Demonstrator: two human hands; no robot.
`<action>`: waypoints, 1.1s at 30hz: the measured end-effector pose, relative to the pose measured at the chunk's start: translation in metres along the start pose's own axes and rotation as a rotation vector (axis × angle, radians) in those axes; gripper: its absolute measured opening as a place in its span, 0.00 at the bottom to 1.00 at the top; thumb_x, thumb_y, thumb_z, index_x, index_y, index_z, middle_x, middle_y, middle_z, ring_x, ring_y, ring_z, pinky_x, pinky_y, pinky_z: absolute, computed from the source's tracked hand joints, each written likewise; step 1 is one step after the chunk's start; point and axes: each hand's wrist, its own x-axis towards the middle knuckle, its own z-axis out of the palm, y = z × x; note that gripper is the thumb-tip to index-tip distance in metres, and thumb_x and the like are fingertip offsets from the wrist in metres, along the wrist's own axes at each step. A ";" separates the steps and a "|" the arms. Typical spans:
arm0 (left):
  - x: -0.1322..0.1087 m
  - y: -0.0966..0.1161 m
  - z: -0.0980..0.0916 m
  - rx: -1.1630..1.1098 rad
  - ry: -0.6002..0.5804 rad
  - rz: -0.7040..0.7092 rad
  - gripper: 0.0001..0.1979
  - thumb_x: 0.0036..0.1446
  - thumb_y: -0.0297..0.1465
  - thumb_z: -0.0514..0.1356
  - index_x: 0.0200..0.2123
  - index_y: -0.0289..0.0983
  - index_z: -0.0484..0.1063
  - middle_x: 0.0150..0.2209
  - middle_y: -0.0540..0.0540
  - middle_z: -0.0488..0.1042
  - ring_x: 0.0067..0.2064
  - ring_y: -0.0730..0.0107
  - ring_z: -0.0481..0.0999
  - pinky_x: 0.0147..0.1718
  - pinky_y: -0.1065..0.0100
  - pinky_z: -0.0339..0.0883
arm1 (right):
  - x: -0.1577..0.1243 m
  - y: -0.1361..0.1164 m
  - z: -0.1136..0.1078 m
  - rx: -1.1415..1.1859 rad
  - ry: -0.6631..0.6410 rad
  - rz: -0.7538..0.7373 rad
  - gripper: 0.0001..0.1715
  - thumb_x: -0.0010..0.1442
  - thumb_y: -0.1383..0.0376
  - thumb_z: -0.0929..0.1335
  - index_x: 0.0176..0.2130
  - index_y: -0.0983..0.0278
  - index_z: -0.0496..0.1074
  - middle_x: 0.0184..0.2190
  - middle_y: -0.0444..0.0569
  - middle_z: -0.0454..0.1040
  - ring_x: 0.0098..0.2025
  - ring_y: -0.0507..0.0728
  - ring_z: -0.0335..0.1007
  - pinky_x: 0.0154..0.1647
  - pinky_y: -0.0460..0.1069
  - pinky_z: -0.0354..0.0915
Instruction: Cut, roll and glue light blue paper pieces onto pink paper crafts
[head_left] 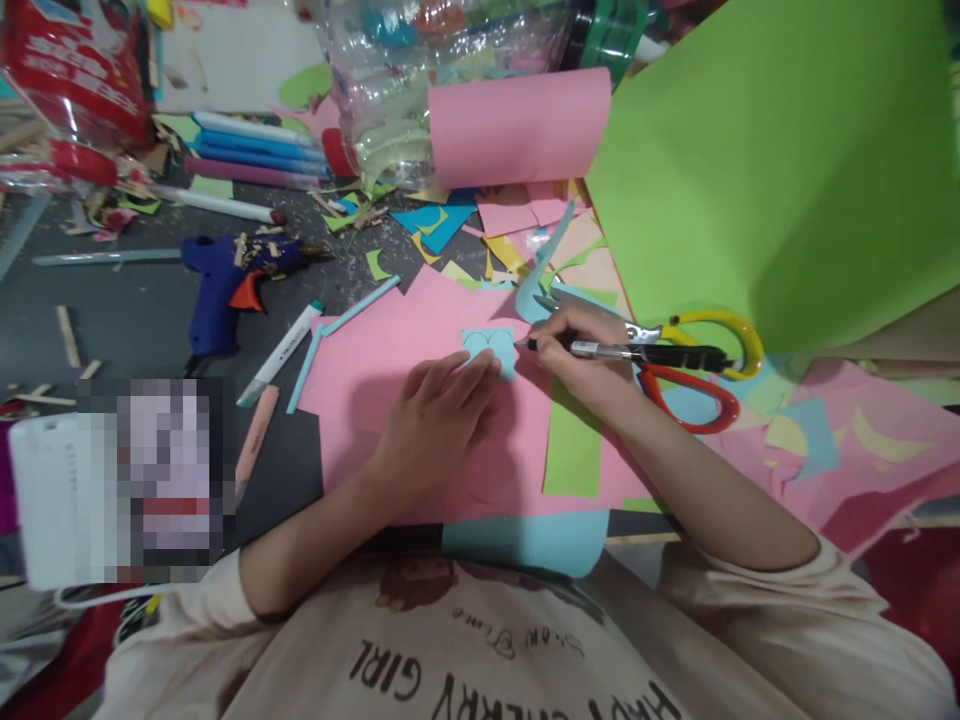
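A small light-blue paper piece (502, 352) lies on a large pink sheet (360, 345), with the rounded top of a heart drawn on it in dark line. My left hand (442, 405) rests flat, its outstretched fingertips pressing on the blue piece. In my right hand (581, 345) is a black-and-clear pen (645, 354), its tip at the blue piece's right edge. Under that hand and pen lie scissors (694, 405) with one yellow and one red handle. A green paper strip (574, 445) lies on the pink sheet below my right wrist.
At the left are a blue glue gun (214, 290), a green-tipped marker (283, 350) and a peach marker (257, 440). Plastic bottles (82, 90), a rolled pink paper (521, 128) and several pens line the back. A big green sheet (795, 150) fills the right; paper scraps lie around.
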 end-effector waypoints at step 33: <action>0.006 -0.018 0.001 -0.927 0.124 -0.353 0.08 0.61 0.33 0.59 0.41 0.37 0.73 0.34 0.47 0.75 0.31 0.75 0.72 0.28 0.74 0.66 | -0.006 -0.014 0.002 0.065 -0.190 -0.224 0.08 0.60 0.66 0.64 0.41 0.61 0.71 0.34 0.50 0.78 0.32 0.55 0.76 0.32 0.52 0.74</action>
